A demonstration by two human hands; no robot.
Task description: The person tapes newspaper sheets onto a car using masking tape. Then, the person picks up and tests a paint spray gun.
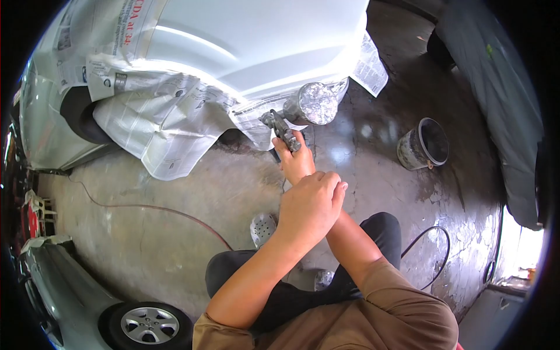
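My right hand (pixel 298 163) is closed round the handle of a paint spray gun (pixel 282 130), with its paint-crusted cup (pixel 317 104) at the upper right. The gun is close to the lower edge of a white car body panel (pixel 274 41). Newspaper masking (pixel 175 125) hangs along that edge and over the wheel area. My left hand (pixel 313 201) is wrapped over my right wrist, its fingers curled. The trigger and the fingers on it are partly hidden.
A paint-stained bucket (pixel 413 150) stands on the concrete floor to the right. A hose (pixel 157 207) runs across the floor at left; another hose (pixel 448 245) curves at right. A grey car (pixel 76 286) is lower left, a covered vehicle (pixel 496 99) at right.
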